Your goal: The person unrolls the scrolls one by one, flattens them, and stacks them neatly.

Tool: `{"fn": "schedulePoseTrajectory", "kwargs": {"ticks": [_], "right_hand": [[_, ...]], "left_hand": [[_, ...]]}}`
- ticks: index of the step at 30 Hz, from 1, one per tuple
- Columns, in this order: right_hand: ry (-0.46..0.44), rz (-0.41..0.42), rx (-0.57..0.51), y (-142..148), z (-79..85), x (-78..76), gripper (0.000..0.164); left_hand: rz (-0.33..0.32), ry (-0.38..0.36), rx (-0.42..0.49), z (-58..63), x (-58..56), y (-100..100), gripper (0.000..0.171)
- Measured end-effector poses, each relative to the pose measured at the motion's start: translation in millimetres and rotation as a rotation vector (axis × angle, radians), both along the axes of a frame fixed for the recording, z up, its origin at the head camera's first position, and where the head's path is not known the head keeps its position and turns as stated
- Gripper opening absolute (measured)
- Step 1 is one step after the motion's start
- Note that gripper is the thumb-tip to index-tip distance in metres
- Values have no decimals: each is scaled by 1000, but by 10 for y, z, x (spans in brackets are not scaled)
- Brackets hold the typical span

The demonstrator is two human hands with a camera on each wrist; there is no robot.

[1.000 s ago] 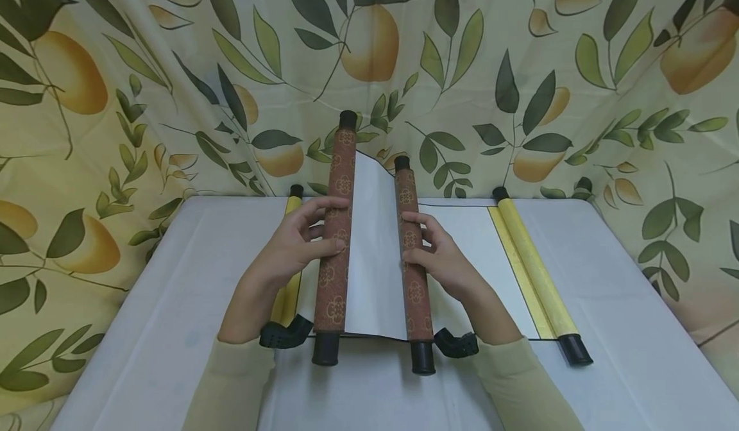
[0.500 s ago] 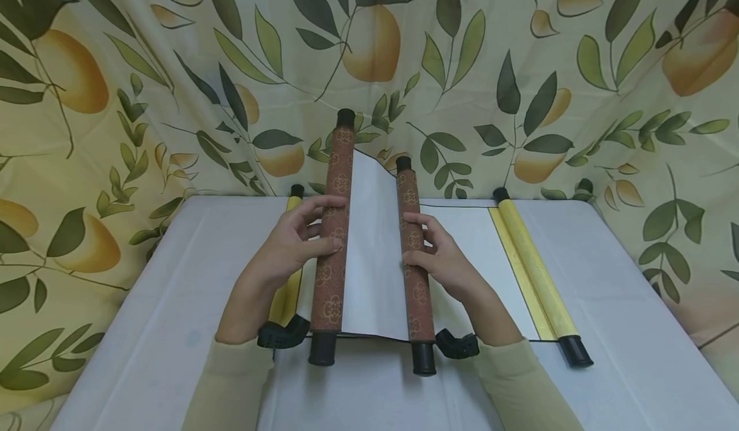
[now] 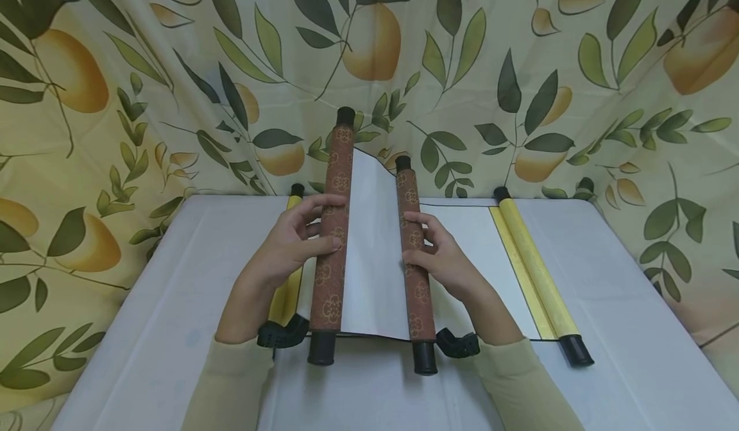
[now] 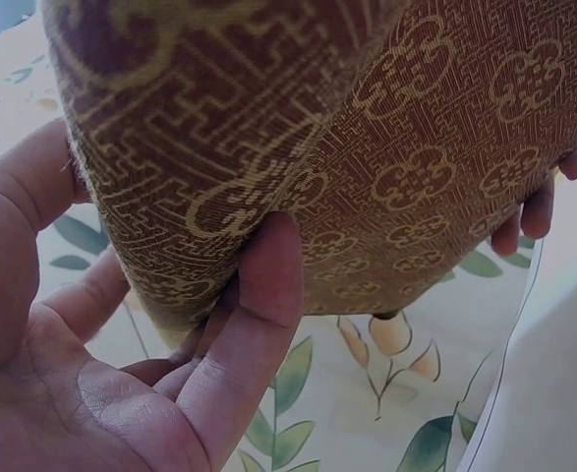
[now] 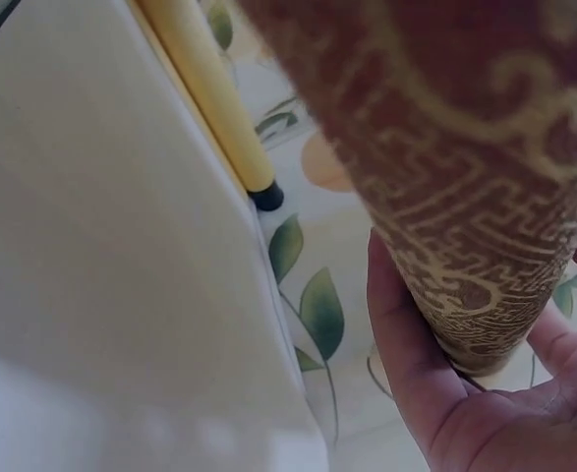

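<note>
A partly unrolled scroll with a red-brown, gold-patterned backing is held up above the table. Its white paper (image 3: pixel 375 245) shows between two rolled ends with black knobs. My left hand (image 3: pixel 283 245) grips the left roll (image 3: pixel 331 277), thumb and fingers around it. The right roll (image 3: pixel 414 277) is gripped by my right hand (image 3: pixel 444 251). From the left wrist, the brocade backing (image 4: pixel 416 177) fills the upper part, with fingers of the other hand beyond it. In the right wrist view, the patterned roll (image 5: pixel 465 216) sits in the fingers.
Beneath the held scroll lies a second scroll, spread flat, with a yellow right roll (image 3: pixel 537 270) and a partly covered yellow left roll (image 3: pixel 287 290). A white cloth covers the table (image 3: pixel 190 277). A curtain (image 3: pixel 369 40) printed with fruit and leaves hangs close behind.
My left hand and the left roll have shifted slightly left, and the right roll a touch to the right. A bit more white paper shows between them. The yellow scroll stays put.
</note>
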State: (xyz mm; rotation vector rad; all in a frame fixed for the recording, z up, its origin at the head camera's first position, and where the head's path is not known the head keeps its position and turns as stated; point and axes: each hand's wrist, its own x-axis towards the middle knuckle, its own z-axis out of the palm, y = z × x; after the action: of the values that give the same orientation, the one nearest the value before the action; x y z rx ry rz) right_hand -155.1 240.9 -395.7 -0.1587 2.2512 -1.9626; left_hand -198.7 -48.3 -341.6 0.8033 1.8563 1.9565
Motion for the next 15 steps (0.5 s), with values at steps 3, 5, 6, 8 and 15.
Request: {"fn": "schedulePoseTrajectory", "kwargs": {"ticks": [3, 5, 6, 8, 15], "right_hand": [[-1, 1, 1, -4, 1, -2, 69], [0, 0, 2, -1, -4, -4, 69], [0, 0, 2, 1, -7, -4, 68], [0, -1, 2, 5, -12, -6, 68], [-2, -7, 9, 10, -13, -5, 67]], "left_hand": [[5, -1, 3, 7, 1, -7, 56], [8, -2, 5, 13, 3, -11, 56], [9, -1, 5, 16, 4, -11, 56], [8, 2, 4, 22, 5, -11, 56], [15, 14, 3, 41, 17, -20, 56]]}}
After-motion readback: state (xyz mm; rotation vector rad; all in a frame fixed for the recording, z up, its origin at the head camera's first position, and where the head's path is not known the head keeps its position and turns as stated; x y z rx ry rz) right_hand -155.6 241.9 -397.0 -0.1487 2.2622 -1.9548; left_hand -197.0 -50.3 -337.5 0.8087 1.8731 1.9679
